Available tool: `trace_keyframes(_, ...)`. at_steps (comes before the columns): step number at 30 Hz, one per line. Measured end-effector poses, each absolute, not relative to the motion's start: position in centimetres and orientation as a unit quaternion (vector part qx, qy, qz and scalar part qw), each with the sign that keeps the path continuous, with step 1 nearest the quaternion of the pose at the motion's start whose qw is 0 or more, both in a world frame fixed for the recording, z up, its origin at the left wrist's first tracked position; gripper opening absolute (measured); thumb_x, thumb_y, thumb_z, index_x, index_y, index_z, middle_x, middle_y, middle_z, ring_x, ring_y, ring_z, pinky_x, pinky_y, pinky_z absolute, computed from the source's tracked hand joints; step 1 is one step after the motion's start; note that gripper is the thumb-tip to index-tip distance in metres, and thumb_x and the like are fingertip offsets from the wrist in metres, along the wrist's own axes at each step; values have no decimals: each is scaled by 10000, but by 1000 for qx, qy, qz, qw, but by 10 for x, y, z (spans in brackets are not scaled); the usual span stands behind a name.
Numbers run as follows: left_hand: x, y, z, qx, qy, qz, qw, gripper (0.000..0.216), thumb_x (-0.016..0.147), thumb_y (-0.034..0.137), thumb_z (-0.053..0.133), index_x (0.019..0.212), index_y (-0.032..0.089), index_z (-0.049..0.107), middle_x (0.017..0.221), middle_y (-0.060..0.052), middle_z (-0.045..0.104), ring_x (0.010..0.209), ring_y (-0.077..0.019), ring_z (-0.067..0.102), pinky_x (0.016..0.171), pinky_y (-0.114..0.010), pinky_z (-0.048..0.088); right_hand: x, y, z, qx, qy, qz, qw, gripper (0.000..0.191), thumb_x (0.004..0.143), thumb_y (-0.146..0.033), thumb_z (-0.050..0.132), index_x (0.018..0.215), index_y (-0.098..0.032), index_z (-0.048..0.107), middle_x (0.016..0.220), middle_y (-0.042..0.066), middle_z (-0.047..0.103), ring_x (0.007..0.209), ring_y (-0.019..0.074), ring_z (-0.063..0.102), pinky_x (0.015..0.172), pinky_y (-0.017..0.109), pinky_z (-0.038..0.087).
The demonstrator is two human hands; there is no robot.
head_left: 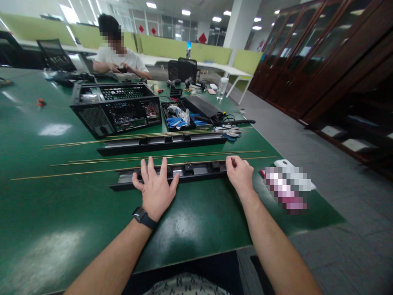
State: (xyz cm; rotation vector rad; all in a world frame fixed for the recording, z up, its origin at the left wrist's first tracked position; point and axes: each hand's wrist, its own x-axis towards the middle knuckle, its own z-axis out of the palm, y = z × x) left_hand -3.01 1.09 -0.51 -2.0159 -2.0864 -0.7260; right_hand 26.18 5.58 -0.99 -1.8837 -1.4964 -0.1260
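A long black metal channel [199,177] with several small black blocks inside lies across the green table. My left hand [156,188], fingers spread, rests over the channel's left half and hides part of it. My right hand [240,174] is closed in a pinch at the channel's right end; what its fingertips hold is hidden. A thin brass-coloured rod [61,175] runs along the channel's far side, past both hands. Two more thin rods [101,159] lie just beyond it. Farther back is a second black channel [129,148], parallel to the first, with thin rods along its far edge.
An open black computer case [119,110] stands at the back left. Beside it are a black tray [167,119] with blue and white gloves [179,116] and a black cable [227,120]. Two phone-like objects [294,176] lie by the right table edge. A person [119,59] sits opposite.
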Motion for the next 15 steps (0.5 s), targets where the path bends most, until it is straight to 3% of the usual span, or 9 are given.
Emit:
trace_keyframes(9,-31,10,-5,-672,-696,-242,74,630,1061,513,554,1617,216,540,1752,-292,341,1667,-464,216,1252,-759,172,265,55,-7,-754,-550,-62,354,353,1030,-460,520,882,-241,754,825,66,732,850,247,591,829,367,390)
trace_keyframes(15,-30,10,-4,-673,-695,-243,75,641,1058,515,565,1621,209,537,1743,-298,352,1664,-466,225,1249,-764,180,260,55,-8,-724,-586,-31,362,344,1037,-475,528,950,-250,774,845,56,748,848,238,627,867,366,417)
